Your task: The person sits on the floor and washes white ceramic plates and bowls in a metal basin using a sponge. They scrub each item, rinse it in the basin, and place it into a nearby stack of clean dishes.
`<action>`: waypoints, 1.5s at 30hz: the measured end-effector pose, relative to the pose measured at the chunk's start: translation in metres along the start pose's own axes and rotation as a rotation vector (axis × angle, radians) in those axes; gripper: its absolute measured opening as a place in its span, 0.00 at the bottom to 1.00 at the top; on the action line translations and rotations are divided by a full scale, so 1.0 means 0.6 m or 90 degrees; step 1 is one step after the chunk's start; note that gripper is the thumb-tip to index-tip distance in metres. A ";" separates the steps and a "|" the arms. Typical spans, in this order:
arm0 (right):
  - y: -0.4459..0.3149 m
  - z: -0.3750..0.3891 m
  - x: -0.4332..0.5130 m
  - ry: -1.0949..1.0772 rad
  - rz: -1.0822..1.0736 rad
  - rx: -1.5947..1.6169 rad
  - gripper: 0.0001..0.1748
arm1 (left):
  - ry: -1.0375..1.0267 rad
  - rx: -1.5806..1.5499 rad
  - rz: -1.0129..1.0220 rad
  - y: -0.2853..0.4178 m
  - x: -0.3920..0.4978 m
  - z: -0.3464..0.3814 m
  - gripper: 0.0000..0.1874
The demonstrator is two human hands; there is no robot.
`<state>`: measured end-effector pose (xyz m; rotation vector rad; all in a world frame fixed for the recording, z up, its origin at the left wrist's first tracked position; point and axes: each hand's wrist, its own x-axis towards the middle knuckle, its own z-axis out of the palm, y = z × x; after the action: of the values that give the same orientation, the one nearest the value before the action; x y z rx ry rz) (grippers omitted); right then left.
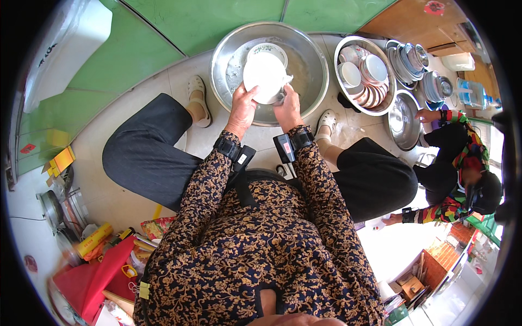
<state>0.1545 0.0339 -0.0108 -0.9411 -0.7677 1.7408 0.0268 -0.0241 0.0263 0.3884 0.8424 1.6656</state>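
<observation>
A white dish [265, 77], overexposed so that its inside shows no detail, is held over a wide steel basin [320, 77]. My left hand [242, 106] grips its near left rim with the thumb on top. On the near right rim is my right hand [289, 106], its fingers around a crumpled white cloth [288, 80] pressed to the dish. Part of my right fingers is hidden behind the rim. Beyond the held dish, a white bowl with a green leaf pattern [267, 49] sits in the basin, where shallow cloudy water shows.
Right of the basin, a steel basin [337, 53] holds several stacked bowls and plates. Another steel basin [401, 122] stands near a seated co-worker [469, 171], whose hand touches its rim. Stacked dishes [436, 87] lie behind. A green cabinet front [228, 24] borders the far side.
</observation>
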 end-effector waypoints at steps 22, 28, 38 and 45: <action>-0.074 0.026 0.061 -0.273 -0.009 -0.615 0.21 | 0.039 0.096 -0.160 0.015 0.005 -0.029 0.19; -0.033 -0.001 0.023 -0.029 0.012 -0.355 0.21 | 0.150 0.077 -0.032 -0.004 0.002 -0.024 0.17; 0.017 0.072 -0.024 0.243 -0.185 -0.161 0.19 | 0.218 -0.062 0.016 -0.014 -0.011 0.011 0.24; -0.101 0.027 0.044 -0.103 0.045 -0.225 0.15 | 0.023 0.008 -0.180 0.030 0.007 -0.026 0.20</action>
<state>0.1620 0.0774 0.0410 -1.0802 -1.1878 1.7916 0.0029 -0.0265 0.0273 0.2360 0.8914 1.4083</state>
